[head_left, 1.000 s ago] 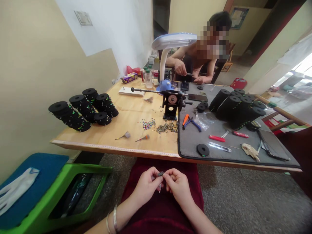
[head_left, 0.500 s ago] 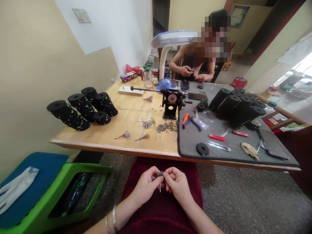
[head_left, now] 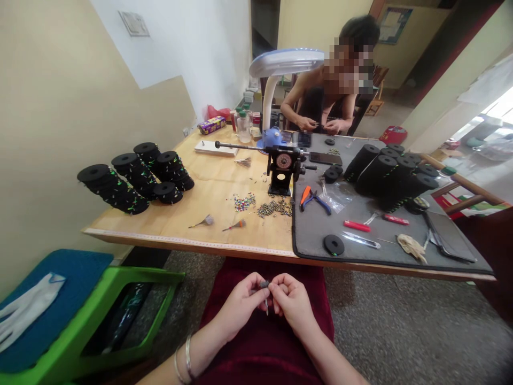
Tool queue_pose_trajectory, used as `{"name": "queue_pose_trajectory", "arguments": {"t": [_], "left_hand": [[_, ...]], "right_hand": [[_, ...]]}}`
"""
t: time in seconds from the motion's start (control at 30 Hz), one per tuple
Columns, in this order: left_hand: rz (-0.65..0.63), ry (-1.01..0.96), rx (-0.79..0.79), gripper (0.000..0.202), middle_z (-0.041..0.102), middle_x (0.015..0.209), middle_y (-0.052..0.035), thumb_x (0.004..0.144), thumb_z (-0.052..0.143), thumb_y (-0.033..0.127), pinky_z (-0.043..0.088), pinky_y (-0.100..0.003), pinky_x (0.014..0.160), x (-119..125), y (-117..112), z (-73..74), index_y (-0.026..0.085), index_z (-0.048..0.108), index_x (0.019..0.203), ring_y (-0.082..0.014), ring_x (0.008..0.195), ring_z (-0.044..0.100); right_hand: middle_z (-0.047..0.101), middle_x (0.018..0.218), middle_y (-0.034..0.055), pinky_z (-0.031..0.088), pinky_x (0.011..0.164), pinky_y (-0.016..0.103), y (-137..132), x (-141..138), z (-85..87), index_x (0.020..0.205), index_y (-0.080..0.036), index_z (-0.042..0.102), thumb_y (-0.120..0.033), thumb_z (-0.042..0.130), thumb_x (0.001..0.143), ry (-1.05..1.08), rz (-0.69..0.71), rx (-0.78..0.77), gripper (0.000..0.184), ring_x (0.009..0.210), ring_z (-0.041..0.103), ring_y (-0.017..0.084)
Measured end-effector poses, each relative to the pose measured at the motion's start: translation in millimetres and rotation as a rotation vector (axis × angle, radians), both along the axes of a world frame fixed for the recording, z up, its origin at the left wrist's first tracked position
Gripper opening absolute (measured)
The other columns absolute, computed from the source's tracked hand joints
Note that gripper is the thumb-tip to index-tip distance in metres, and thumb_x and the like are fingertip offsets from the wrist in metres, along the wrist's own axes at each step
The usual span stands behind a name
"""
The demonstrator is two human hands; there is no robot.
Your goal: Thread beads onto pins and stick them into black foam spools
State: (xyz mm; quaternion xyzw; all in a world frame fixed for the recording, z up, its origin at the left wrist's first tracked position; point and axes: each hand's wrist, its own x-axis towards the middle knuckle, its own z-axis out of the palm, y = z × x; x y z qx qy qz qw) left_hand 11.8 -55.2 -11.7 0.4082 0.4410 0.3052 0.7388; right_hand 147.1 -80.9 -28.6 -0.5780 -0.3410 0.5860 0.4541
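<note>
Over the lap, below the table's (head_left: pixel 224 247) near edge, left hand (head_left: pixel 240 305) and right hand (head_left: pixel 294 302) together pinch a small tuft (head_left: pixel 263 284).

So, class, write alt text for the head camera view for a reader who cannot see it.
The left hand and right hand pinch a small dark piece above a dark red lap. Ahead stands a wooden table with stacked black spools, a grey mat of tools, and another person beyond.

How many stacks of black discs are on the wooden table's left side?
5 stacks: one at the front left, one behind it, the rearmost, one to its right, a short stack in front. Others may hide behind.
</note>
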Motion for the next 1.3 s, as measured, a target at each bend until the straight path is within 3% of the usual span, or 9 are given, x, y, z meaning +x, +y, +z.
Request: {"name": "queue_pose_trajectory", "arguments": {"t": [0.13, 0.37, 0.7, 0.87, 1.07, 1.3], "left_hand": [[0.021, -0.113, -0.125, 0.03, 0.056, 0.066, 0.0024, 0.069, 0.073, 0.036, 0.043, -0.024, 0.058, 1.1, -0.4, -1.1, 0.017, 0.05, 0.072, -0.0107, 0.06, 0.055], [0.03, -0.114, -0.134, 0.026, 0.056, 0.065, 0.0019, 0.068, 0.075, 0.031, 0.042, -0.024, 0.059, 0.1, -0.6, -7.0, 0.015, 0.054, 0.071, -0.01, 0.06, 0.054], [0.088, -0.133, -0.218, 0.028, 0.053, 0.066, 0.0036, 0.065, 0.076, 0.029, 0.04, -0.021, 0.057, -0.6, 0.9, -11.4, 0.015, 0.053, 0.071, -0.008, 0.06, 0.05], [0.078, -0.085, -0.149, 0.025, 0.053, 0.063, 0.0041, 0.068, 0.074, 0.029, 0.038, -0.022, 0.055, -2.0, 1.2, -15.5, 0.015, 0.053, 0.07, -0.0074, 0.055, 0.047], [0.047, -0.068, -0.128, 0.024, 0.058, 0.062, 0.0009, 0.07, 0.072, 0.03, 0.037, -0.023, 0.055, -1.9, 0.6, -16.1, 0.015, 0.053, 0.07, -0.0105, 0.059, 0.052], [0.016, -0.093, -0.132, 0.027, 0.06, 0.062, -0.0003, 0.069, 0.075, 0.033, 0.037, -0.022, 0.055, -1.1, -1.6, -14.8, 0.013, 0.056, 0.07, -0.0094, 0.057, 0.051]], "right_hand": [[0.05, 0.037, -0.0079, 0.024, 0.034, 0.016, -0.8, 0.9, -3.1, 0.067, -0.018, 0.051, -0.05, 0.068, 0.07, 0.038, -0.001, -0.01, 0.036, 0.03, 0.033, 0.004], [0.05, 0.037, -0.008, 0.022, 0.034, 0.016, -1.3, 2.3, -9.0, 0.067, -0.017, 0.052, -0.052, 0.068, 0.069, 0.069, 0.023, -0.026, 0.038, 0.03, 0.032, 0.004], [0.047, 0.034, -0.009, 0.021, 0.033, 0.016, -10.8, 2.0, -4.4, 0.066, -0.017, 0.051, -0.051, 0.067, 0.07, 0.084, 0.082, -0.088, 0.037, 0.029, 0.03, 0.003], [0.047, 0.034, -0.0086, 0.019, 0.032, 0.016, -10.9, 1.4, -5.5, 0.064, -0.017, 0.051, -0.05, 0.066, 0.071, 0.109, 0.124, -0.106, 0.037, 0.028, 0.03, 0.003], [0.051, 0.037, -0.0072, 0.025, 0.035, 0.016, -4.8, 3.9, -10.9, 0.067, -0.017, 0.054, -0.051, 0.068, 0.068, 0.021, -0.009, -0.054, 0.037, 0.031, 0.034, 0.004], [0.053, 0.04, -0.0057, 0.027, 0.035, 0.017, -3.2, 3.1, -9.3, 0.068, -0.017, 0.057, -0.051, 0.069, 0.068, 0.007, -0.006, -0.01, 0.036, 0.032, 0.037, 0.005]]}}
